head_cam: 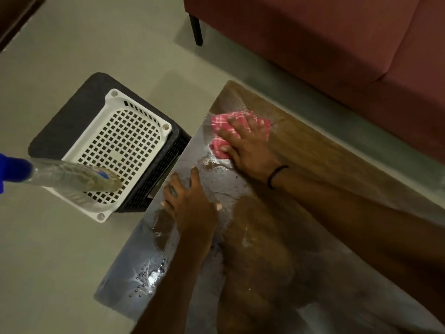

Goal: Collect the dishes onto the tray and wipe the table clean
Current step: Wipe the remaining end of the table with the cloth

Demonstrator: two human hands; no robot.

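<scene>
A wooden table [325,162] runs diagonally through the view, with a wet sheen and droplets along its left side. My right hand [248,150] presses a pink checked cloth [219,122] flat on the table near its far left corner. My left hand [190,203] lies flat on the wet surface close to the left edge, fingers spread and holding nothing. A white slotted plastic tray [96,131] sits to the left on a dark stool [69,116], and its grid floor shows bare.
A clear spray bottle [72,179] with a blue cap juts in from the left edge, blurred and close to the camera, overlapping the tray. A red sofa [325,32] on a black leg stands beyond the table. Pale floor lies to the left.
</scene>
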